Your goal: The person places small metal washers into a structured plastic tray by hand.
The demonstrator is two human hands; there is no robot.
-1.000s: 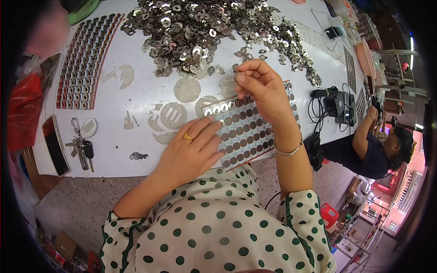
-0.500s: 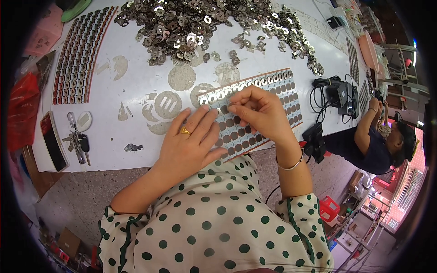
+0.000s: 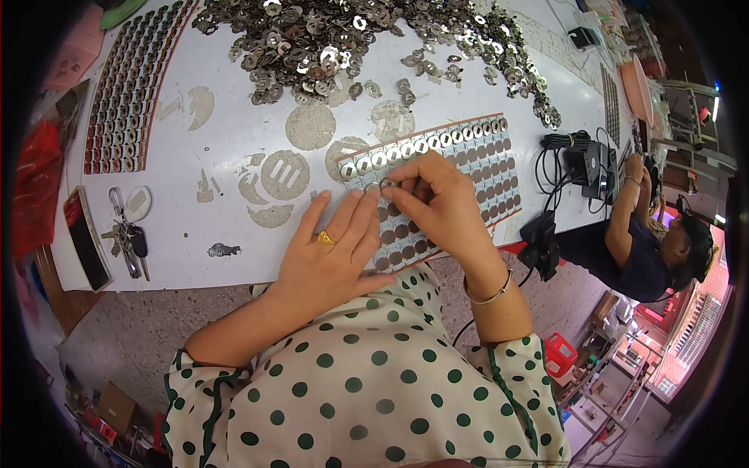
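Observation:
A thin panel with rows of round dark pads lies slantwise on the table before me. Along its far edge runs a row of shiny metal washers, each with a shaped opening. My left hand rests with fingers stretched out and thumb apart, its fingertips on the panel's left end beside a washer in the second row. Just right of them, the thumb and forefinger of my right hand pinch a small metal washer low over that row. The right fingers partly cover it.
Loose washers heap at the far side. A filled panel stands left, with keys and a phone nearer me. Black adapters and cables lie right. Another person works at the right edge.
My right hand has shifted slightly left and down, its fingertips now close against my left fingertips at the second row. The whole view has moved a little; my left hand stays on the panel.

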